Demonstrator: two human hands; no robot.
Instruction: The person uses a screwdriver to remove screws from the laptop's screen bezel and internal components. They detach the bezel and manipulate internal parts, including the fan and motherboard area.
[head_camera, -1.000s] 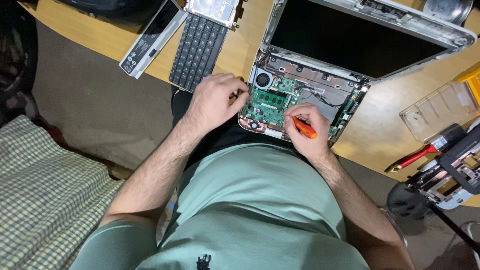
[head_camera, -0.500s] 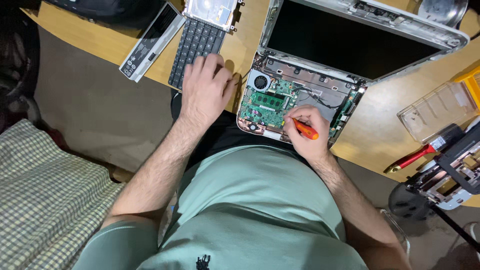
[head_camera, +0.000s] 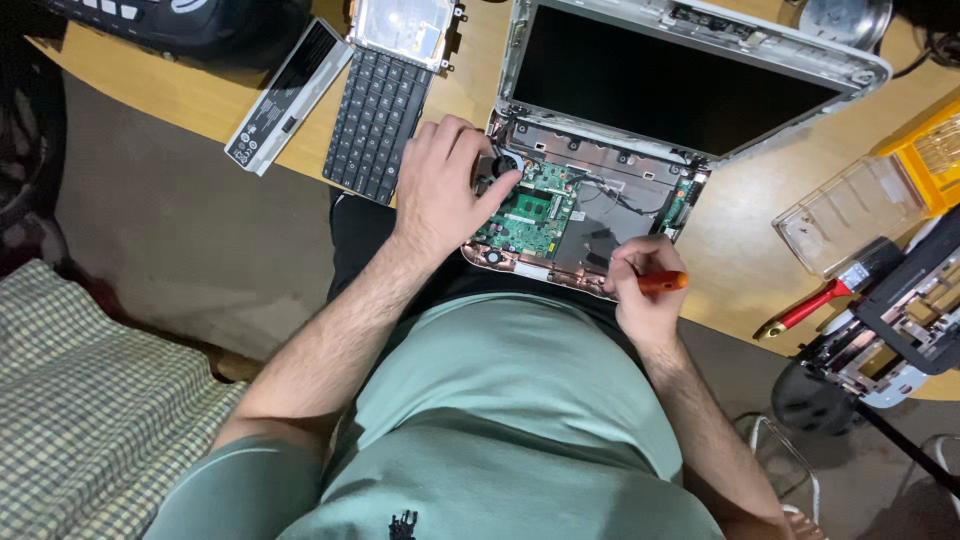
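Fingers (head_camera: 640, 262) of my right hand (head_camera: 645, 295) are curled tight around an orange-handled screwdriver (head_camera: 662, 282), near the centre-right of the frame; its tip is hidden behind the hand, pointed down into the front edge of the open laptop base (head_camera: 600, 215). I judge the low, pinched grip gives me fine control over a small screw. My left hand (head_camera: 440, 195), centre of the frame, lies flat with fingers spread and loosely bent, holding nothing; its fingertips rest on the base's left corner beside the round fan (head_camera: 503, 163), apparently to steady the chassis against the pressure of the tool.

Between the two hands sits the green board (head_camera: 530, 212), exposed because the keyboard (head_camera: 377, 122) is out and laid aside just left of my left hand, in the upper-middle of the frame. Beside that, further left, lies a long pale battery (head_camera: 288, 97), and above the keyboard a silver metal plate (head_camera: 403, 27), all parked within reach but off the work area. The screen (head_camera: 680, 85) is tilted back toward the top of the frame, keeping the base open to me.

At the right edge I see a clear plastic box (head_camera: 850, 210), a yellow bin (head_camera: 935, 150) and a red-handled tool (head_camera: 805, 308) on the wooden table (head_camera: 735, 270).
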